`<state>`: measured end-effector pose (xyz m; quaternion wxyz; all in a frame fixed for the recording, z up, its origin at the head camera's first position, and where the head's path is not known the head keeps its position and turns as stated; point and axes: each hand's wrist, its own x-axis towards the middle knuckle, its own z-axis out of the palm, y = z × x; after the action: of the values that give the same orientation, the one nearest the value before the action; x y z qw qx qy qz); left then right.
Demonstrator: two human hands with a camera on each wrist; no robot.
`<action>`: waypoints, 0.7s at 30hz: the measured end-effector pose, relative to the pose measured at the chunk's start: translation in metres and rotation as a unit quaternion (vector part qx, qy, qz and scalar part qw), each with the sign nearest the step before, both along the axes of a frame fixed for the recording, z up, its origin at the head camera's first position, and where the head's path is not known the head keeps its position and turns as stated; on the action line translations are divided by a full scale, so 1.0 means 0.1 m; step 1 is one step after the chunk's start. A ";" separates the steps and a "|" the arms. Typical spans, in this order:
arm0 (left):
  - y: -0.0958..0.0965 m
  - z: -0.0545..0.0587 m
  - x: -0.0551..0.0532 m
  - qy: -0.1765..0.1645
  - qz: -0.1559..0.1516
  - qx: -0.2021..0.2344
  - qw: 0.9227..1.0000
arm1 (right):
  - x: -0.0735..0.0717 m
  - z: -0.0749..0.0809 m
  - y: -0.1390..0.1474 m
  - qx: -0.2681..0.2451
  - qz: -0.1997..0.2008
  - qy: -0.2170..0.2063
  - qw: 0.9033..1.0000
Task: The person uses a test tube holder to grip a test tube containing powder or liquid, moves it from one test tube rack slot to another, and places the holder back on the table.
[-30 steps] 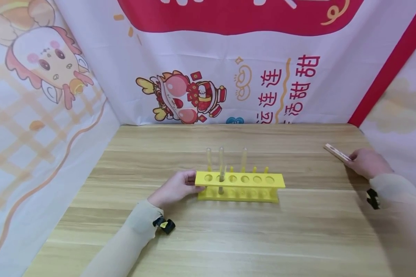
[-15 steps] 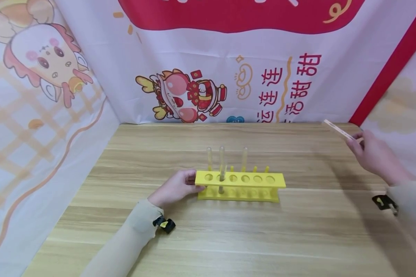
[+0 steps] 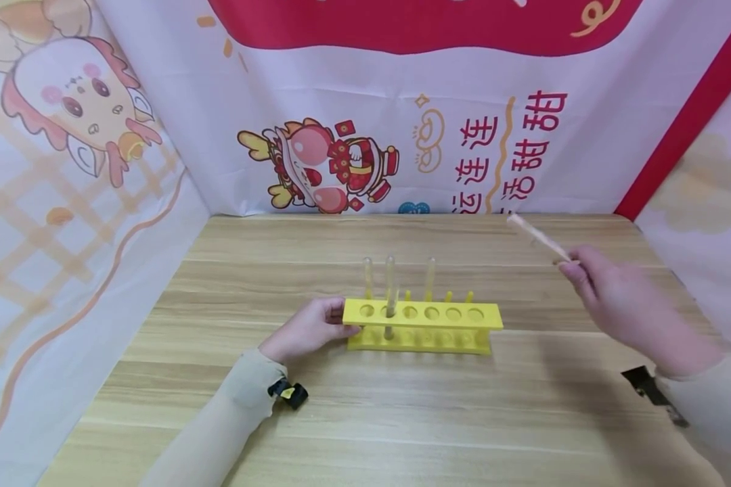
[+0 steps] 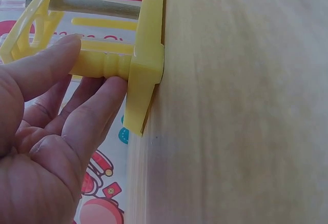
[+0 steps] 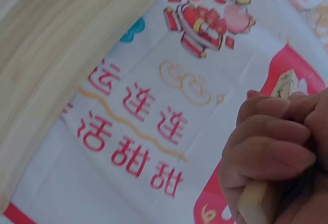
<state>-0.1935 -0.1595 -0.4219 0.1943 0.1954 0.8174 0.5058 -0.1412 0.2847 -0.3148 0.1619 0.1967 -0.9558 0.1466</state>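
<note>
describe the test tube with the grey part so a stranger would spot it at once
On the wooden table, find the yellow rack, its end held by the left hand. Counting from that hand, a tube stands in the second hole. Its lower part looks grey, unlike the clear tubes behind.

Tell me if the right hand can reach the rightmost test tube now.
Probably yes: the right hand grips a wooden stick, but only tabletop and short pegs seem to separate it from the rightmost test tube.

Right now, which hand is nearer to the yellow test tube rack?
Left. The left hand grips the rack at its left end; the right hand is apart, off to its right.
</note>
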 end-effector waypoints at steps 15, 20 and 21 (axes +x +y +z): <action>0.00 0.00 -0.01 0.005 -0.002 -0.003 1.000 | 0.16 -0.39 -0.72 0.011 0.109 0.149 0.983; -0.01 0.00 -0.01 0.001 0.004 -0.009 1.000 | 0.15 -0.42 -0.83 0.008 0.118 0.147 0.982; -0.01 0.00 -0.01 0.001 0.005 -0.011 1.000 | 0.15 -0.42 -0.84 0.005 0.120 0.151 0.981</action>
<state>-0.1950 -0.1604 -0.4218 0.1931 0.1896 0.8238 0.4981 -0.1258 0.2003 -0.3572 0.2848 0.3307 -0.8904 0.1290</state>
